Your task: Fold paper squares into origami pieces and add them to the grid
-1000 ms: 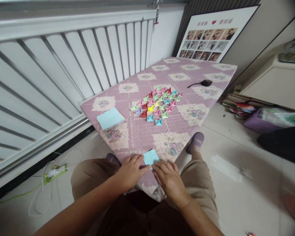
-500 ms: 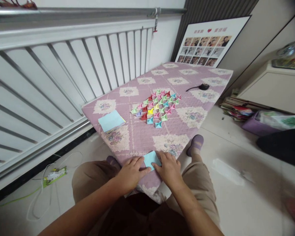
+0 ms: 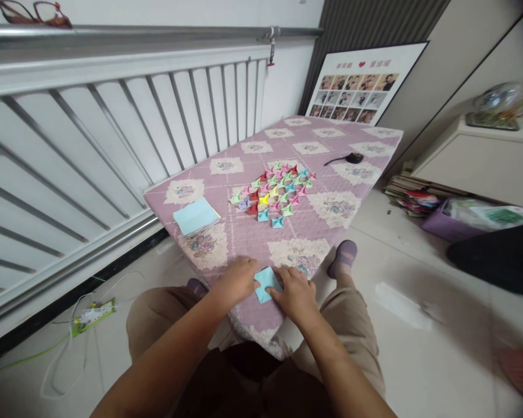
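A small light blue sheet of origami paper (image 3: 267,284) lies near the front corner of the table, with creases showing at its lower edge. My left hand (image 3: 240,280) is at the paper's left side, fingers curled and thumb at the edge. On the right, my right hand (image 3: 294,290) holds the sheet against the cloth, its thumb on the paper and its fingers over the right edge. Beyond my hands stand several small folded paper pieces (image 3: 273,195) in slanting rows, in red, pink, green, yellow and blue. A stack of blue paper (image 3: 196,216) lies at the left.
A purple flowered cloth covers the table (image 3: 244,247). A black object with a thin tail (image 3: 354,158) lies toward the far right. The white radiator (image 3: 135,125) runs along the left side. On the floor are a power strip (image 3: 91,316) and a purple bin (image 3: 447,217).
My left hand has drawn its fingers in, from lying flat beside the paper to curled at its left edge. My right hand stays on the sheet. The view has shifted slightly.
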Demonstrator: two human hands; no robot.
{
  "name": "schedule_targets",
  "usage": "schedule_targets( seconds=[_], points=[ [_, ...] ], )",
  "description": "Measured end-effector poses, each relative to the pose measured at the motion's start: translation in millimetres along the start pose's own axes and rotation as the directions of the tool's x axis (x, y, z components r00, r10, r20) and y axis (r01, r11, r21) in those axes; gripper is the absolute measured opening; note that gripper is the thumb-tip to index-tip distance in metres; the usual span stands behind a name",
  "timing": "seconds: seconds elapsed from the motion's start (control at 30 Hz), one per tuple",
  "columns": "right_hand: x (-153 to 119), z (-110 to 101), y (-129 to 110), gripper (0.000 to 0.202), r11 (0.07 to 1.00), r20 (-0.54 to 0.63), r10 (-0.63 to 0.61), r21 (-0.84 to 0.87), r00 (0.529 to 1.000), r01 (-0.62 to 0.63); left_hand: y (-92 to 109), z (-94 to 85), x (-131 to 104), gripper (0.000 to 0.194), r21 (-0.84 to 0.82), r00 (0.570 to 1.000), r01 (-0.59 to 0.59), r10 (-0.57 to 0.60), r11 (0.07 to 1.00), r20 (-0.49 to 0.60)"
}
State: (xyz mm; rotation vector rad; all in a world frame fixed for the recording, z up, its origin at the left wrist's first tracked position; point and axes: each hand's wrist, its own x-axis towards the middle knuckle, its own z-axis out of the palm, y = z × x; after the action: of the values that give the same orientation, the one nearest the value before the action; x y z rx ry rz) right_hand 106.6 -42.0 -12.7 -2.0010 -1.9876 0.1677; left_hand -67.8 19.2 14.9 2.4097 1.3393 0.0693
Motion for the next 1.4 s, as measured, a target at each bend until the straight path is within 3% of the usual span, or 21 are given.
schedule_targets(
  seconds=[0.2,0.33,0.57,0.83,0.93,1.03,1.1,1.2,1.3,1.4],
  points=[
    [-0.9,1.4,1.7,0.038,1.0,-0.034,-0.008,0.025,0.999,0.009,5.0,-8.5,4.5,0.028,0.005,0.995,-0.001,0.0,1.0,0.098],
    [-1.4,0.6,1.8,0.037,0.999,-0.051,-0.014,0.044,0.999,0.016,0.5,-6.0,8.2,0.029,-0.029,0.994,0.019,-0.016,0.999,0.106],
    [-6.1,4.9,1.2,0.036,0.996,-0.105,-0.004,0.09,0.994,0.013,-6.0,2.1,7.7,0.013,-0.128,0.995,0.04,-0.028,0.991,0.094],
    [-0.8,9.8,4.4,0.042,0.935,-0.114,-0.099,0.329,0.988,0.132,-9.3,6.4,1.5,0.008,-0.311,0.995,0.09,-0.071,0.946,0.069],
    [8.3,2.2,4.9,0.033,0.873,-0.064,-0.141,0.462,0.988,0.154,-8.6,2.3,-1.7,0.008,-0.368,0.996,0.083,-0.066,0.926,0.057],
    [16.6,-11.4,2.0,0.01,0.83,-0.068,-0.249,0.499,0.966,0.249,-5.4,-5.2,-8.8,0.005,-0.398,0.998,0.029,-0.05,0.917,-0.043],
    [19.6,-20.3,-1.6,0.009,0.849,-0.126,-0.322,0.402,0.939,0.345,-3.7,-8.9,-15.0,0.004,-0.335,0.985,-0.058,0.0,0.94,-0.172],
    [18.1,-26.4,-6.5,0.01,0.869,-0.213,-0.428,0.169,0.878,0.465,-4.6,-6.1,-24.9,0.01,-0.076,0.943,-0.169,0.139,0.983,-0.302],
    [9.4,-20.3,-8.0,0.014,0.833,-0.223,-0.541,-0.006,0.811,0.553,-8.6,8.3,-35.4,0.016,0.158,0.931,-0.177,0.217,0.972,-0.294],
    [-3.0,-7.9,-6.4,0.015,0.803,-0.183,-0.594,-0.069,0.784,0.592,-11.0,26.3,-46.8,0.02,0.259,0.939,-0.173,0.239,0.95,-0.248]
  ],
)
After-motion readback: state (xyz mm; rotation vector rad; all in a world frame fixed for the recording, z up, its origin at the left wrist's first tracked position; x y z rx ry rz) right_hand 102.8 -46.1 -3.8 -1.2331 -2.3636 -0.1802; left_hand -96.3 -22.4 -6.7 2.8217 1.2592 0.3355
